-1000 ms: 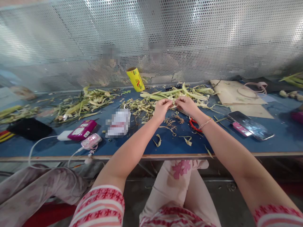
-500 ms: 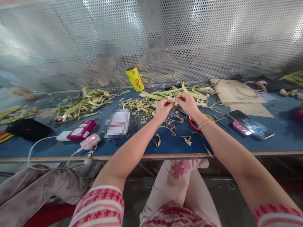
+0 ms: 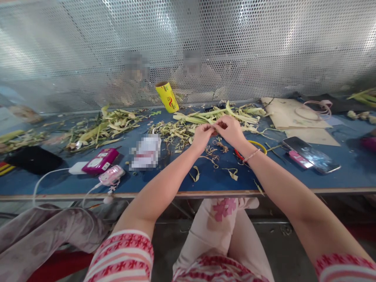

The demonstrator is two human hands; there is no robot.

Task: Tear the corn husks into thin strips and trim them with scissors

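Note:
My left hand (image 3: 203,136) and my right hand (image 3: 229,129) meet fingertip to fingertip above the blue table, both with fingers pinched. What lies between them is too small and covered to make out. Just behind the hands lie long pale-green husk strips (image 3: 202,116). To the left of my left hand spreads a heap of short, curled plant pieces (image 3: 173,133). Thin brown curled scraps (image 3: 212,152) lie below the fingers. Under my right wrist, partly hidden, are a red ring and a yellow ring (image 3: 262,145).
A yellow tube (image 3: 167,97) stands tilted by the perforated metal screen (image 3: 235,47). At right are a phone (image 3: 315,154) and brown paper (image 3: 290,113). At left are a purple box (image 3: 100,160), cabled pink case (image 3: 111,175), black pouch (image 3: 34,159) and another husk pile (image 3: 102,129). Someone's legs (image 3: 53,231) show lower left.
My fingertips have come closer together, and the pale bit visible between them before is now covered. Both hands stay in nearly the same place.

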